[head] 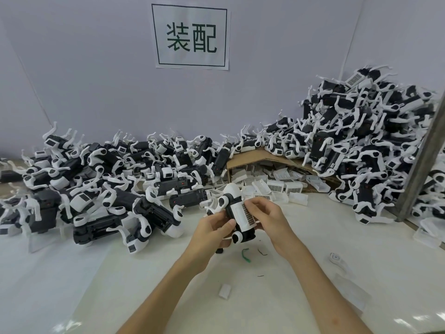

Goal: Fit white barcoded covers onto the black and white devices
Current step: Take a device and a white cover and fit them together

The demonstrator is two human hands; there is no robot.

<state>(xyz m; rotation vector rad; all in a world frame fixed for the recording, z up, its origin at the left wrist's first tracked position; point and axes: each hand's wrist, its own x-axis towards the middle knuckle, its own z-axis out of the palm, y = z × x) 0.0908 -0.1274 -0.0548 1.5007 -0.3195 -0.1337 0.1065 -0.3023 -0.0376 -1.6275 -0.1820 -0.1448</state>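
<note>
Your left hand (214,227) and right hand (267,218) meet above the white bench (313,249), working on a single black and white device (232,196) held up near the middle of the scene, its rounded white end pointing away from you. Your left hand grips the device's lower body, fingers wrapped behind it and thumb across the front. Your right hand curls over the white barcoded cover (242,214), which lies along the device's right flank with its barcode strip facing you, fingertips (252,204) touching its upper edge; whether the cover is fully seated cannot be told. Behind your hands, a tipped cardboard box (260,156) spills loose covers (277,186) onto the bench. A low heap of devices (108,184) spreads across the left side, while a taller heap (361,145) climbs the right corner, beside a grey metal post (423,160). On the rear wall hangs a framed paper sign (191,36) with two printed characters. A green scrap (245,255) lies just below the held device, and a small white piece (225,290) sits between your forearms.
</note>
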